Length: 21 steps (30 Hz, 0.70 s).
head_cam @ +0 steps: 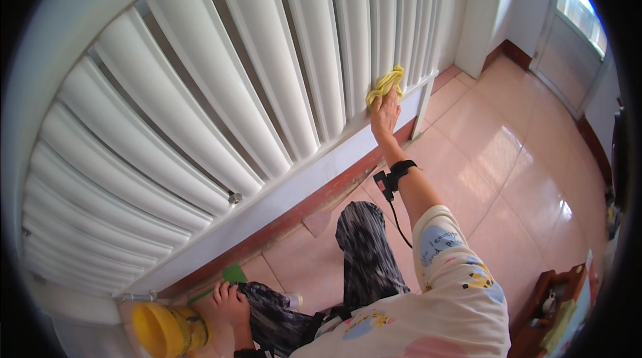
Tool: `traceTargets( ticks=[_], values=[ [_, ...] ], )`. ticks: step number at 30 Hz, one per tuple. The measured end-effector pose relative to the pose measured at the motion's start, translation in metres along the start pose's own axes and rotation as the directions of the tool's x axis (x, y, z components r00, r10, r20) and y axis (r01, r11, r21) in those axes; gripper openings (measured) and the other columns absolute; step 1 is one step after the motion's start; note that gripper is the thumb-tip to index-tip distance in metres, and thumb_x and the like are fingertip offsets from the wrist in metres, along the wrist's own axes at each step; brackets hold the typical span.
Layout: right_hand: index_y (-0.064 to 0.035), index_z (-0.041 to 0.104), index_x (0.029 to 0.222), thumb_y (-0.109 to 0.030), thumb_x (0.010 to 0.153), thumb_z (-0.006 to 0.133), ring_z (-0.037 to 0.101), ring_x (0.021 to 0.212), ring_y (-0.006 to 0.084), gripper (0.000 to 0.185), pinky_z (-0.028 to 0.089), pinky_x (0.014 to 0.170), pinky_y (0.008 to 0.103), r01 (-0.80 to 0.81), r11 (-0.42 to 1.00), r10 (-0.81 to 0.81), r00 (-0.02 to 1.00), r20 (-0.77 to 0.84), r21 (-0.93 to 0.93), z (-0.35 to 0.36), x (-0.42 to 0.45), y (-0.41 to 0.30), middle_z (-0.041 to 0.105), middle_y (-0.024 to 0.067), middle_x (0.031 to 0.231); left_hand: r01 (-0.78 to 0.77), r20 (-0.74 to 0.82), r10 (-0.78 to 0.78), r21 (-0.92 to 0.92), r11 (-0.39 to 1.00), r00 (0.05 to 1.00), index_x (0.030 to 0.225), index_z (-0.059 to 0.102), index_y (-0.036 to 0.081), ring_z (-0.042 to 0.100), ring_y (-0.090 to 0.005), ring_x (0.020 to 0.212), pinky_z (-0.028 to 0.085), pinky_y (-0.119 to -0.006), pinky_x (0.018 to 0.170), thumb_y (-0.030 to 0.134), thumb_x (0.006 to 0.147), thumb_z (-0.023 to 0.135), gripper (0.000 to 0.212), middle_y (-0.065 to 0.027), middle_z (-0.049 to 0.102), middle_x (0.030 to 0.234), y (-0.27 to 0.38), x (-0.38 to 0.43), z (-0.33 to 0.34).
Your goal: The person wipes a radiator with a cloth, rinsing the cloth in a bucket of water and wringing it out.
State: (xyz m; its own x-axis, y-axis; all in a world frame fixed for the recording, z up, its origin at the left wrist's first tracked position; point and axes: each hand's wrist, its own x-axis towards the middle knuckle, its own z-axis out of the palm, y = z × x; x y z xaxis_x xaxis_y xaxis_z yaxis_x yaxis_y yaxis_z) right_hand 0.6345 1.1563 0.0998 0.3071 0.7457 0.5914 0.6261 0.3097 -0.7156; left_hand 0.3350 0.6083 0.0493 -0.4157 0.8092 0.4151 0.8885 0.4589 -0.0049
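My right hand [386,113] presses a crumpled yellow cloth [385,86] against the lower part of a white radiator's columns [296,57], near the radiator's right end. A black strap with a small device and cable sits on that forearm. My left hand [232,304] holds nothing and rests by my knee, its fingers slightly spread. Just left of it, on the floor, stands a yellow bucket [150,330]. A green flat object [234,273] lies by the wall behind that hand.
Pinkish floor tiles [466,157] run along a dark red baseboard [281,235]. A door [569,57] is at the upper right. A reddish-brown wooden piece of furniture [539,308] holding small items stands at the lower right. A pipe with a valve [138,297] is near the bucket.
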Motion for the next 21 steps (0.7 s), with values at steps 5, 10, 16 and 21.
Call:
traceTargets(
  ticks=[5, 10, 16, 21],
  values=[
    [0.0013, 0.025, 0.141, -0.033, 0.096, 0.035, 0.025, 0.134, 0.0383, 0.058, 0.017, 0.11, 0.0473, 0.041, 0.993, -0.017, 0.978, -0.209, 0.112, -0.001, 0.067, -0.044, 0.029, 0.0271, 0.142, 0.026, 0.065, -0.024, -0.028, 0.999, 0.998, 0.087, 0.063, 0.006, 0.043, -0.0305, 0.118, 0.031, -0.049, 0.101, 0.009, 0.078, 0.053, 0.013, -0.0087, 0.056, 0.111, -0.001, -0.001, -0.002],
    [-0.0031, 0.027, 0.142, -0.036, 0.096, 0.034, 0.022, 0.134, 0.0436, 0.058, 0.017, 0.11, 0.0486, 0.386, 0.922, -0.345, 0.864, -0.368, 0.04, -0.053, 0.185, -0.128, 0.028, 0.0285, 0.143, 0.035, 0.012, -0.034, -0.021, 0.999, 0.999, 0.085, 0.06, 0.007, 0.046, -0.0315, 0.114, 0.034, -0.049, 0.096, 0.006, 0.074, 0.056, 0.013, -0.0096, 0.056, 0.109, -0.012, -0.012, -0.005],
    [-0.0091, 0.029, 0.14, -0.037, 0.097, 0.037, 0.032, 0.127, 0.0447, 0.052, 0.029, 0.106, 0.0455, 0.493, 0.844, -0.397, 0.838, -0.374, 0.21, -0.092, 0.288, -0.139, 0.033, 0.0277, 0.139, 0.056, -0.004, -0.056, 0.057, 0.997, 0.998, 0.083, 0.058, 0.008, 0.05, -0.0306, 0.11, 0.036, -0.048, 0.093, 0.003, 0.074, 0.055, 0.011, -0.0091, 0.057, 0.106, -0.004, -0.011, -0.013],
    [-0.0002, 0.019, 0.143, -0.045, 0.092, 0.038, 0.025, 0.133, 0.0412, 0.07, 0.021, 0.11, 0.0432, 0.271, 0.926, -0.189, 0.935, -0.3, 0.262, -0.042, 0.203, -0.059, 0.026, 0.0264, 0.144, 0.064, -0.005, -0.064, 0.073, 0.995, 0.998, 0.084, 0.06, 0.008, 0.05, -0.0296, 0.111, 0.036, -0.047, 0.093, 0.004, 0.073, 0.055, 0.012, -0.0086, 0.058, 0.105, -0.006, -0.017, -0.018]
  ],
)
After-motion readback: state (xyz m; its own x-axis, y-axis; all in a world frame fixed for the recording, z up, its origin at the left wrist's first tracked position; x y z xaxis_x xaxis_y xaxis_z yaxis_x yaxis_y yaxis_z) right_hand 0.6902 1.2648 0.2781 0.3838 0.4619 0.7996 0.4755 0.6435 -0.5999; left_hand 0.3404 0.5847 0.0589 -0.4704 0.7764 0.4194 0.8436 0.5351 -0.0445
